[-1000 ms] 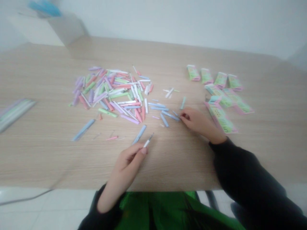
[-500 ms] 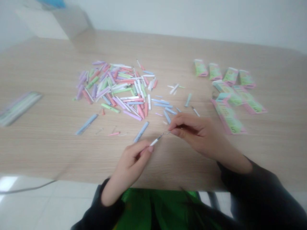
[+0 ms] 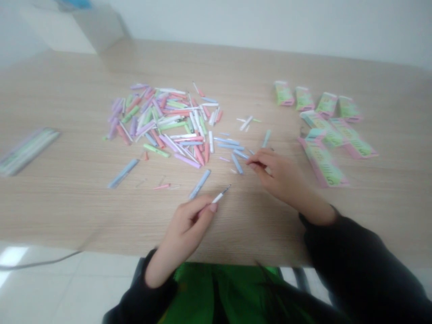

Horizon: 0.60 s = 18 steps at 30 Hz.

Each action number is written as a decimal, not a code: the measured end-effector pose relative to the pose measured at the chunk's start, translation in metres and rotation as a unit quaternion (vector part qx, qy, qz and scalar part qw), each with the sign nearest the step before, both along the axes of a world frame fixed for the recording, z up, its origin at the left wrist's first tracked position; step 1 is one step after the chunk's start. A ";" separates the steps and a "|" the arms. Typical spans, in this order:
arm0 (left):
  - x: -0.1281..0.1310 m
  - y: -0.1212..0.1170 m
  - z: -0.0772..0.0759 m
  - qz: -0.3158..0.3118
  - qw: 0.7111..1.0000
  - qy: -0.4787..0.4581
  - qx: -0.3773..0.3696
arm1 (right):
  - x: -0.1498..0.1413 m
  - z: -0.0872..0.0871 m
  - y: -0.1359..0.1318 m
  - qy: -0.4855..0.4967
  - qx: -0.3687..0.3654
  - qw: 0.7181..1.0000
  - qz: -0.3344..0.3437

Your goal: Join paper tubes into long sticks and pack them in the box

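My left hand (image 3: 191, 222) pinches a slim white-handled tool (image 3: 218, 196) with a thin dark metal tip, which points up and to the right. Over the table to its right, my right hand (image 3: 270, 168) has thumb and forefinger pressed together; whatever is between them is too small to make out. Beside those fingertips lie several pale blue sticks (image 3: 237, 163). Another blue stick (image 3: 200, 183) rests just beyond my left hand. Farther back spreads a heap of pastel sticks (image 3: 165, 121) in purple, pink, green and white, some with thin metal tips.
Several green and pink printed packets (image 3: 324, 164) sit at the right. A long pale bundle (image 3: 29, 150) lies at the left, and a white box (image 3: 81, 29) stands at the back left. Small pink and clear bits (image 3: 162, 186) are scattered on the wooden table (image 3: 135, 225).
My right hand has moved up and away from the tool's tip, towards the blue sticks. My left hand keeps its grip on the white-handled tool and has hardly moved.
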<state>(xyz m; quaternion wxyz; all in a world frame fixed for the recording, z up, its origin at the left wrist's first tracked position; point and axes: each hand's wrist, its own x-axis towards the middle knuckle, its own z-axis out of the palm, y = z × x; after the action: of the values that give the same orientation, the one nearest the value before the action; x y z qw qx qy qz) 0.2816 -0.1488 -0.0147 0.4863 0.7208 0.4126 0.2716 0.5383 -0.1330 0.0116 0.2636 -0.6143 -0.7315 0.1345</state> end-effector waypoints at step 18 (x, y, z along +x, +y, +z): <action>-0.012 -0.003 -0.004 0.064 0.992 -0.104 -0.044 | 0.051 -0.018 0.021 -0.094 -0.018 0.982 -0.162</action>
<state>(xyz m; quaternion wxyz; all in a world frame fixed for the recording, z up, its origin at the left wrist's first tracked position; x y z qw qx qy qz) 0.2694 -0.1513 -0.0189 0.5394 0.6386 0.4163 0.3576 0.5889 -0.1115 -0.0061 0.2009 -0.7390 -0.6414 0.0454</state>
